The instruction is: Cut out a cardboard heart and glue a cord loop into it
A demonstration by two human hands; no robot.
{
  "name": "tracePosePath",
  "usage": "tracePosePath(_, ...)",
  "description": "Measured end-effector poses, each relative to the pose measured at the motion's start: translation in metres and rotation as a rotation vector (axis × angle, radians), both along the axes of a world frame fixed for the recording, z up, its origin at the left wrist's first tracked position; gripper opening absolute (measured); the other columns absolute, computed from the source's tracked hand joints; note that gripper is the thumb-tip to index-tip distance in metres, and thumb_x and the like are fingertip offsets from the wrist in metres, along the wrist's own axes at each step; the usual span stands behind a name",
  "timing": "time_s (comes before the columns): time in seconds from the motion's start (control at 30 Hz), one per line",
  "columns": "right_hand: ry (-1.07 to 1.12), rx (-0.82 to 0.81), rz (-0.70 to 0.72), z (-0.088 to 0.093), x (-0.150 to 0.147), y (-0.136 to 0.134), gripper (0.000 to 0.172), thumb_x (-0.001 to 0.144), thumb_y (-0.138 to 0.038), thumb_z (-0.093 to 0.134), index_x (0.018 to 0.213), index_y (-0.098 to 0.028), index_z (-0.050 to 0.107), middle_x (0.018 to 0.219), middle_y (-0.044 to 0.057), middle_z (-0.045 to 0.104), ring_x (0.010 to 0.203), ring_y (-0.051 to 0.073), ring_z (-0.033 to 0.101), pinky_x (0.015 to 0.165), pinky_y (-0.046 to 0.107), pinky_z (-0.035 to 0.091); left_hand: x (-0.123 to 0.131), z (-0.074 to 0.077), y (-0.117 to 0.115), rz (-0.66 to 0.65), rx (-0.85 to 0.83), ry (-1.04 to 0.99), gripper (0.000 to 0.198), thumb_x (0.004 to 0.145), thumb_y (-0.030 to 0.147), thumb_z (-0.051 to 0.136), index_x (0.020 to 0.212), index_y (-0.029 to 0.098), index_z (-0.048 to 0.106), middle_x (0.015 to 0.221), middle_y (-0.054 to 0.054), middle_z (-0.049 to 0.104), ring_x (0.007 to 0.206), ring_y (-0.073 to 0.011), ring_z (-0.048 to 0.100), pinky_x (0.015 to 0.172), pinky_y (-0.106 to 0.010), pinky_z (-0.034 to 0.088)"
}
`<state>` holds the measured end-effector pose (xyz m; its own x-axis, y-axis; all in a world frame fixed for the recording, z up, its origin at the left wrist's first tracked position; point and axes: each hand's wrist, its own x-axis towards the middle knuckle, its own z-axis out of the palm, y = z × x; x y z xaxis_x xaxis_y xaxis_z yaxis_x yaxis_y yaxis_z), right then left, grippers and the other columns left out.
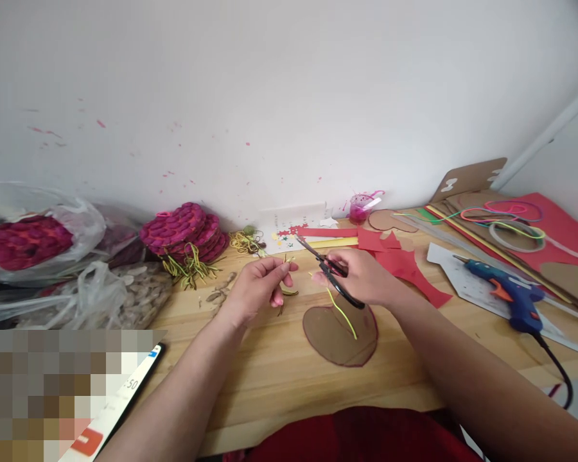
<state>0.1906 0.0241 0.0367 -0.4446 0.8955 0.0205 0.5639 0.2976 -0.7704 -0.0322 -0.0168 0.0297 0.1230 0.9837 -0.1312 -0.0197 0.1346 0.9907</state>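
My left hand (257, 285) pinches a few short strands of yellow-green and brown yarn (289, 293) between thumb and fingers. In my right hand (363, 276) is a pair of black-handled scissors (313, 249), its blades pointing up and to the left, away from the yarn. A bright yellow cord (344, 316) hangs below the right hand; whether the fingers hold it I cannot tell. Beneath lies a rounded brown cardboard piece (327, 343) with a dark red outline, flat on the wooden table (260, 378).
Woven magenta rounds (183, 228) with yellow-green fringes are stacked at left, beside plastic bags (87, 218). A phone (120, 407) is at the lower left. Red paper scraps (409, 266) lie behind the right hand. On the right is a blue glue gun (510, 295) with its cable.
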Motion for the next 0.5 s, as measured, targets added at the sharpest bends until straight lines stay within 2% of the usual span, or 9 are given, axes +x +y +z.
tracePosePath(0.2, -0.157, 0.073, 0.136, 0.0012, 0.0018, -0.0016, 0.042, 0.078, -0.056, 0.070, 0.070, -0.021, 0.049, 0.066, -0.004, 0.050, 0.060, 0.012, 0.043, 0.055, 0.025, 0.028, -0.0031, 0.0030, 0.0012, 0.045, 0.050, 0.008, 0.035, 0.083, 0.047, 0.069, 0.090, 0.013, 0.068, 0.070, 0.000, 0.065, 0.035, -0.0015, 0.040, 0.035, -0.016, 0.028)
tracePosePath(0.3, -0.154, 0.091, 0.176, -0.0002, -0.0007, -0.0048, 0.041, 0.076, -0.055, 0.071, 0.071, -0.021, 0.050, 0.065, -0.004, 0.052, 0.058, 0.012, 0.042, 0.055, 0.025, 0.027, -0.0014, 0.0061, -0.0004, 0.015, 0.049, 0.055, 0.034, 0.083, 0.046, 0.066, 0.094, 0.013, 0.069, 0.063, 0.002, 0.062, 0.034, -0.0020, 0.033, 0.034, -0.016, 0.023)
tracePosePath(0.5, -0.166, 0.112, 0.181, -0.0007, -0.0045, -0.0097, 0.041, 0.076, -0.057, 0.072, 0.073, -0.021, 0.053, 0.064, -0.004, 0.055, 0.055, 0.011, 0.042, 0.053, 0.025, 0.025, 0.0005, 0.0079, -0.0027, -0.053, -0.009, 0.091, 0.031, 0.081, 0.042, 0.065, 0.094, 0.014, 0.070, 0.056, 0.004, 0.059, 0.035, -0.0035, 0.029, 0.033, -0.017, 0.022)
